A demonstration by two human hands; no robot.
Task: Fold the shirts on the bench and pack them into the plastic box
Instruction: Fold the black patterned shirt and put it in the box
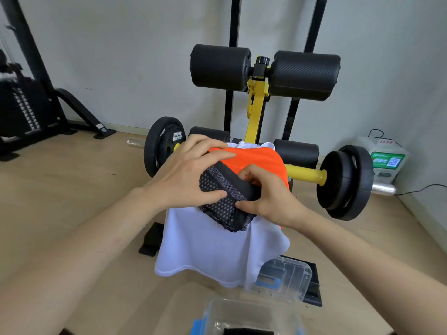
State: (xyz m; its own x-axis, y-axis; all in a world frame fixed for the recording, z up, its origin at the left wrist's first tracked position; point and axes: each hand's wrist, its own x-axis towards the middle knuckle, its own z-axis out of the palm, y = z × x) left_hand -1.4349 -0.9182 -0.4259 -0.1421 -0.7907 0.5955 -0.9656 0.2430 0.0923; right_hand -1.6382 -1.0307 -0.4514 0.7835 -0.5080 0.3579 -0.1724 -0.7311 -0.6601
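A dark patterned shirt point(223, 198), folded into a small bundle, is held above the bench between both hands. My left hand point(186, 175) grips its left side, with the thumb pressed on the patterned cloth. My right hand point(266, 194) pinches its right edge. Under the bundle an orange shirt point(261, 158) lies on the bench. A white shirt point(212, 247) drapes over the near end of the bench and hangs toward the floor. The clear plastic box point(251, 315) with blue latches sits on the floor at the bottom of the view, with something dark inside.
The box's clear lid point(287, 276) lies on the floor beside the bench's black base. Behind stand the yellow bench post with black roller pads point(304, 76) and a barbell with black plates point(346, 182). A weight machine point(21, 112) is at the far left.
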